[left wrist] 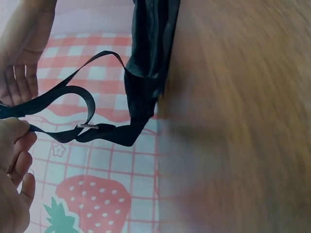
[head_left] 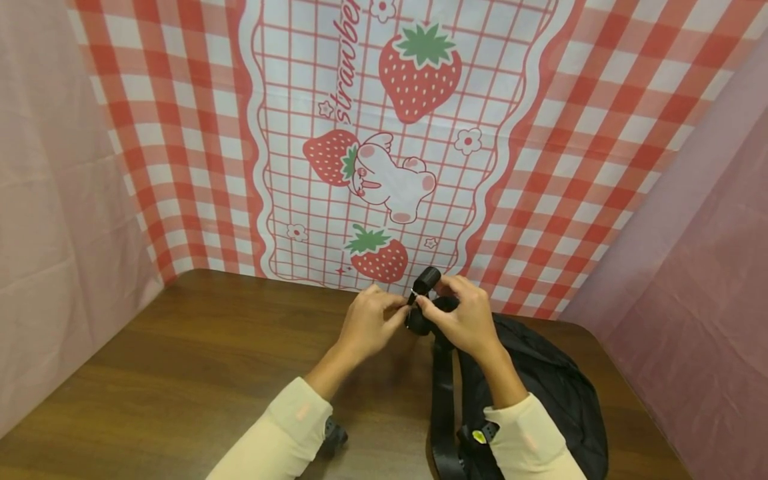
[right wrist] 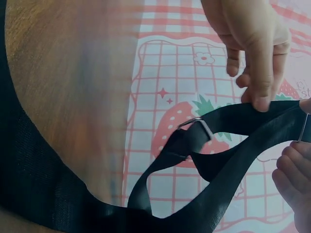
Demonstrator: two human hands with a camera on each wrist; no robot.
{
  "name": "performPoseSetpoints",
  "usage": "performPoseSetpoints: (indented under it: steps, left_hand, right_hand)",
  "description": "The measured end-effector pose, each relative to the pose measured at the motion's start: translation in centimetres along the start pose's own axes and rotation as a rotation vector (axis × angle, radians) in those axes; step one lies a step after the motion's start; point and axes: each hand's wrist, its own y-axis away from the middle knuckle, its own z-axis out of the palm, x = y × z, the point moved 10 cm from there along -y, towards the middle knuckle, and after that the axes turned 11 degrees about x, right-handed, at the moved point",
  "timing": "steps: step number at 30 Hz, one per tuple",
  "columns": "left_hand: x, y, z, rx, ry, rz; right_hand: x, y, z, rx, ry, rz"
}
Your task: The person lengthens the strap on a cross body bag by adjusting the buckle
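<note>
A black webbing strap [right wrist: 240,167] is looped up in front of me, joined to a black bag [head_left: 555,380] on the table. My left hand [head_left: 371,321] pinches the strap between thumb and fingers. Close beside it, my right hand [head_left: 465,319] grips the strap too, next to a thin metal bar [right wrist: 303,127]. Lower on the loop, a metal slider buckle [right wrist: 197,127] sits on the webbing, hanging between the hands and the bag. The right wrist view cuts off most of the right hand.
The bag lies on the right part of the brown wooden table [head_left: 240,360], with a wide strap running along its left side. Behind the table hangs a red checked strawberry cloth [head_left: 288,160]. Pink drapes [head_left: 60,200] close in both sides.
</note>
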Motion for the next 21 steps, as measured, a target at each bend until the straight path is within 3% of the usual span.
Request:
performPoseSetpoints:
  steps: [11,17,21]
  left_hand:
    - [0.4,-1.0,-2.1,0.194,0.161,-0.067]
    - [1.0,-1.1,-2.3,0.204,0.205,-0.009]
    - [0.7,-1.1,-2.1,0.195,0.218,-0.040]
  right_hand:
    - [0.5,-0.1,0.2,-0.013,-0.028,0.069]
    - [0.6,0.0,0.7,-0.053,-0.026,0.112]
    - [0.8,0.2,1.0,-0.075,-0.029,0.135]
